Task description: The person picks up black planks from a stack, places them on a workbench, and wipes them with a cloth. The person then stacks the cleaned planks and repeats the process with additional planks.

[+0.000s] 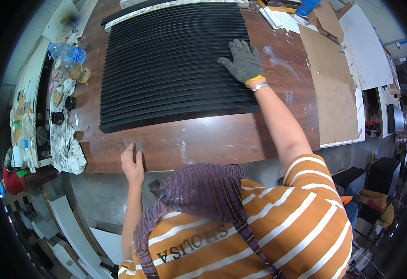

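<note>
A large black panel with many parallel slats or ribs (175,66) lies flat on the brown wood-grain tabletop (203,139). My right hand (243,62), in a dark grey work glove with a yellow cuff, rests spread on the panel's right-hand edge. It presses flat and grips nothing. Bare and empty, my left hand (133,164) is at the table's front edge, its thumb and index finger apart. The panel's near left corner is a short way beyond it. Against the panel's far side are a black strip (126,14) and a white, paint-stained bar (140,14).
Along the left edge are a plastic bottle (67,53), a jar (81,73), black lids (70,103) and a crumpled stained sheet (69,150). A brown board (332,90) adjoins the right side. White perforated sheets (280,19) lie at the far right. Someone sits behind, lower right.
</note>
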`<state>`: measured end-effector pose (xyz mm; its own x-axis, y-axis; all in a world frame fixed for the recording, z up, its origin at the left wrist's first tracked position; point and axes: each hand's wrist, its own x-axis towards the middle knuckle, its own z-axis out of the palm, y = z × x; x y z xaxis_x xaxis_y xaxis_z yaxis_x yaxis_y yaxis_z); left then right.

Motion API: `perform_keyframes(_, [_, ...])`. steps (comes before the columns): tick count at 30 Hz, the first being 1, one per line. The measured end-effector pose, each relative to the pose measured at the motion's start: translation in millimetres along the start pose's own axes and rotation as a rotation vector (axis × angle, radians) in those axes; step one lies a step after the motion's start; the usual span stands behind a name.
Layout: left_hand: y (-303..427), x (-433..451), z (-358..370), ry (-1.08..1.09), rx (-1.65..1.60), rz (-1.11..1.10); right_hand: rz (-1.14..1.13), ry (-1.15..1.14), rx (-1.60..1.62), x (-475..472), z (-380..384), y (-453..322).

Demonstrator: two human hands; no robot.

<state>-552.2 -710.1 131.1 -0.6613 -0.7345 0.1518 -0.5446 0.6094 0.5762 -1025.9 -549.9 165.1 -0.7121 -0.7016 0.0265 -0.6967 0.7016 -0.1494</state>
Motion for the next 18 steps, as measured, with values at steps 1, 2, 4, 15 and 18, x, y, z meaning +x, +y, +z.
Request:
perform_keyframes(1, [0.9,-0.5,7.8,0.041,0.079,0.022,0.010,0.059,0.002,0.3,10.0,-11.0])
perform_keyframes(2, [2.8,1.5,16.9,0.082,0.153,0.051,-0.109,0.289,-0.009,4.7,36.4,-19.6])
perform_keyframes(4, [2.0,-3.1,27.0,0.172,0.294,0.075,-0.343,0.113,0.210,-2.0,5.5,-86.8])
perform_keyframes(15, [14.2,-1.1,30.0,0.186,0.324,0.067,-0.148,0.142,0.326,-3.3,17.7,-153.0])
perform_keyframes(18, [15.0,1.1,32.4,0.193,0.324,0.061,-0.603,0.026,0.225,-45.2,31.0,-189.6])
